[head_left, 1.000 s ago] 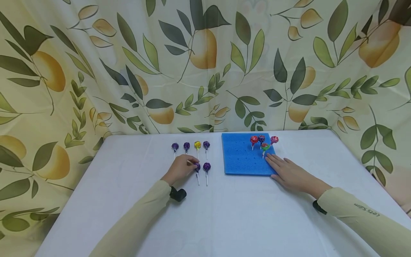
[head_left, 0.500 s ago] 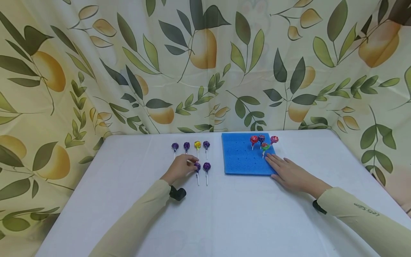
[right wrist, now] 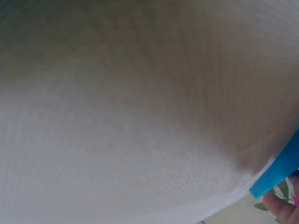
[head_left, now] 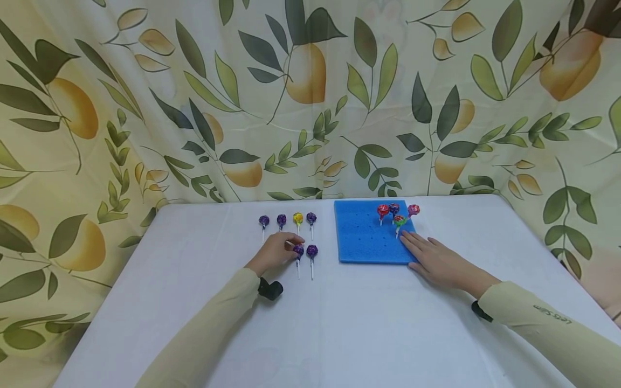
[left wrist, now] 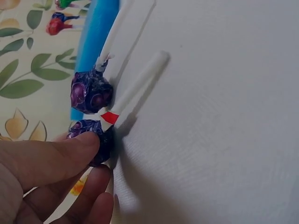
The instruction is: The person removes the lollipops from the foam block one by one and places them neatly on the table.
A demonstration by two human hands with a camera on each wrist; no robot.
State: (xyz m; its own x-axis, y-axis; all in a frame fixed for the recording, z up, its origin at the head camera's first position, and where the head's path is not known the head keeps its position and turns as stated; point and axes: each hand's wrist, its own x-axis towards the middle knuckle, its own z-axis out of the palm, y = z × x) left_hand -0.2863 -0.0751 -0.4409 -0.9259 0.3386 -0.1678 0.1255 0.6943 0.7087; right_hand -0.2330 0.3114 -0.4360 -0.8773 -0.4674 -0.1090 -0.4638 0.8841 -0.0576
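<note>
In the head view my left hand (head_left: 273, 253) is over the near row of two purple-wrapped lollipops lying on the white cloth. Its thumb and fingers pinch the wrapped head of the left lollipop (head_left: 298, 251), whose white stick points toward me. The left wrist view has the thumb on this lollipop's head (left wrist: 106, 142), with the other purple lollipop (left wrist: 91, 93) close beside it. My right hand (head_left: 436, 262) lies with straight fingers on the right edge of the blue foam board (head_left: 364, 249). Only some fingertips (right wrist: 278, 205) of it show in the right wrist view.
Behind the left hand lies a row of purple lollipops (head_left: 264, 220) with one yellow lollipop (head_left: 298, 218). Several lollipops stand in the board's right part, among them a red one (head_left: 383, 209) and a green one (head_left: 400, 220). A leaf-patterned curtain (head_left: 291, 134) hangs behind the table.
My left hand has shifted slightly right, its fingertips closer over the left purple lollipop. The right hand stays on the blue board.
</note>
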